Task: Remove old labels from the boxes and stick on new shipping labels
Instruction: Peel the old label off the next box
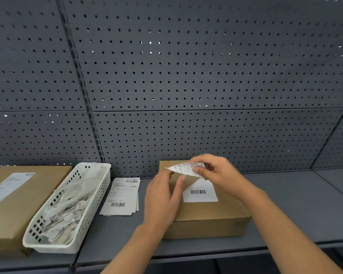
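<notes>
Head view looked down on a brown cardboard box (210,214) lying flat on a grey shelf (295,204), right of centre and directly under both hands. A white label (200,194) with a barcode sat on the box top. Its lower part lay flat against the cardboard, while its upper part was lifted clear and curled over just above the far edge of the box.

The right hand (214,171) hovered over the far right part of the box with its thumb and fingers curled, pinching the lifted end of the label. The left hand (162,198) lay on the left part of the box top with its fingers nearly straight and a little spread. It gripped nothing, and its fingertips reached close under the raised paper.

Just left of the box, a stack of labels (121,196) lay on the shelf. Beyond it stood a white perforated basket (95,204) holding crumpled paper scraps (67,206). A second box (24,196) with a label of its own lay at the far left, touching the basket. A grey pegboard (186,76) rose behind it all.
</notes>
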Demonstrator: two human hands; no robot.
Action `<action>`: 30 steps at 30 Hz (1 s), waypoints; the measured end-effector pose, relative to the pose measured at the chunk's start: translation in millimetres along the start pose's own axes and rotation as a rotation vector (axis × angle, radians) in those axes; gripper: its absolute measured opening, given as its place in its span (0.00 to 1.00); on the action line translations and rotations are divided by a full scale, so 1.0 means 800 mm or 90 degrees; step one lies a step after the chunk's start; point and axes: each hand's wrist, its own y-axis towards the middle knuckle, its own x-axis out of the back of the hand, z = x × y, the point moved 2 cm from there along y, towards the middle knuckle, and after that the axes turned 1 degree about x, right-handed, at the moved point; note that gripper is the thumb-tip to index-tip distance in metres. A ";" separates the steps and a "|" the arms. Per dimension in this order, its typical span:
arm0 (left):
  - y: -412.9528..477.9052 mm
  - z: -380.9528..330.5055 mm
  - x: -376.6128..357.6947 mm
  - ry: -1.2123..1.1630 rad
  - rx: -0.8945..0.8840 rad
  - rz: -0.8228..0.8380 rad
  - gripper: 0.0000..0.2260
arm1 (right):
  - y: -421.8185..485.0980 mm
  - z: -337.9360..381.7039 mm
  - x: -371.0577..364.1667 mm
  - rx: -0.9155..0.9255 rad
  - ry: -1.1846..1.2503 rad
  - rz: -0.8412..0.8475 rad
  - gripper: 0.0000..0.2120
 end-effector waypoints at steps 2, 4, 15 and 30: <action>0.000 -0.005 0.007 -0.051 0.035 -0.009 0.13 | -0.004 0.003 -0.004 -0.002 0.042 0.000 0.12; -0.002 -0.015 0.013 -0.126 0.069 -0.023 0.10 | -0.008 0.009 -0.009 0.000 0.125 0.001 0.15; 0.009 -0.011 0.029 -0.655 0.325 -0.130 0.08 | -0.005 0.038 -0.032 -0.003 0.382 -0.102 0.12; -0.008 0.075 0.177 -0.217 0.300 -0.282 0.08 | -0.002 -0.008 -0.097 -0.083 -0.082 0.055 0.10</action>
